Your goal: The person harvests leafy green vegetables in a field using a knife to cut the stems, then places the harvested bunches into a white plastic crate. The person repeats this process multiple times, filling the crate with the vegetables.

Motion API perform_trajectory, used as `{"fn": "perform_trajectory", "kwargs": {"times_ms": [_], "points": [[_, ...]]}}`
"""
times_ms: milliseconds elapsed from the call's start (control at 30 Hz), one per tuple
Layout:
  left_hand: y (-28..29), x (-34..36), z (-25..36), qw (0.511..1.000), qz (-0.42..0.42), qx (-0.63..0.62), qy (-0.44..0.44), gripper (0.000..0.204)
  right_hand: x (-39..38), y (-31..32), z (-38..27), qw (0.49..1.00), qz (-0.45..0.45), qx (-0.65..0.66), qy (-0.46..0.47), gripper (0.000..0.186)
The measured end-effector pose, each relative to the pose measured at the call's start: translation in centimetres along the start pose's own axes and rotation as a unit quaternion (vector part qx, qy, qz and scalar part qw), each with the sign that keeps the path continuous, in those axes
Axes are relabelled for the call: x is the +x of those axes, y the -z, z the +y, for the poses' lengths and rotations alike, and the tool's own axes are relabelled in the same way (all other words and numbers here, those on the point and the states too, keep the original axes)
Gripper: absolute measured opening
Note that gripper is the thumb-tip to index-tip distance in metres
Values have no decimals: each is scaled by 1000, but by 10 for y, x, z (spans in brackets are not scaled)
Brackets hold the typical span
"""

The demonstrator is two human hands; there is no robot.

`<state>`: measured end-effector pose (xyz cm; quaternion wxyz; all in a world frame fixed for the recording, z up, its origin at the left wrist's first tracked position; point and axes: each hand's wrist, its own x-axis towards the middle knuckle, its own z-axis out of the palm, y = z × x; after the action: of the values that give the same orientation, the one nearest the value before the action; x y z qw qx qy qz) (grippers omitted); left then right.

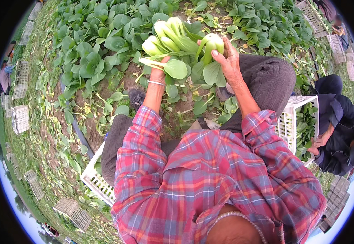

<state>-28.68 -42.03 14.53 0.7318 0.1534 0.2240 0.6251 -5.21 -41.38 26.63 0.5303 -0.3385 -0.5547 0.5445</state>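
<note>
The person is crouched low in a vegetable field, both arms in a red plaid shirt [209, 171] stretched forward. The left hand [158, 73] is closed around a bunch of bok choy [170, 38], pale stalks pointing up and far, green leaves hanging toward the wrist, which carries a thin bangle [156, 82]. The right hand [227, 61] grips a single bok choy head [212, 44] just beside that bunch, thumb pressed on its stalk, the two lots touching at the leaves.

Both lots are held up in the air over bare soil [144, 81], above the person's knees. Beyond them, far and to the left, a bed of uncut plants [99, 44] is thick with leaves, so I would judge plenty is left to pick. A white crate [95, 181] sits near on the left; what it holds I cannot see. A second white crate [291, 118] on the right already holds greens, and another person in dark clothes [339, 126] bends over it. More crates [20, 118] dot the field to the left.
</note>
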Motion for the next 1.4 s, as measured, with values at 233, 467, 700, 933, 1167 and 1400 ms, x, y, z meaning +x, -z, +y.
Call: {"fn": "perform_trajectory", "kwargs": {"times_ms": [233,467,700,933,1167,1400], "points": [[21,1,32,996,22,2,-84,46,4,12,-10,991,78,105,-19,50],[8,9,19,985,-8,158,-72,44,17,16,-7,963,159,-214,44,36],[-18,1,-23,961,-24,271,-53,55,31,-8,2,983,-1,-94,-160,50],[-14,-1,-30,941,-20,337,-20,58,17,-10,13,979,21,22,-200,45],[6,-2,-25,932,-78,355,2,55,13,6,5,870,20,364,-331,45],[24,-13,-20,968,-38,248,24,43,41,55,-18,977,-48,105,-179,44]]}}
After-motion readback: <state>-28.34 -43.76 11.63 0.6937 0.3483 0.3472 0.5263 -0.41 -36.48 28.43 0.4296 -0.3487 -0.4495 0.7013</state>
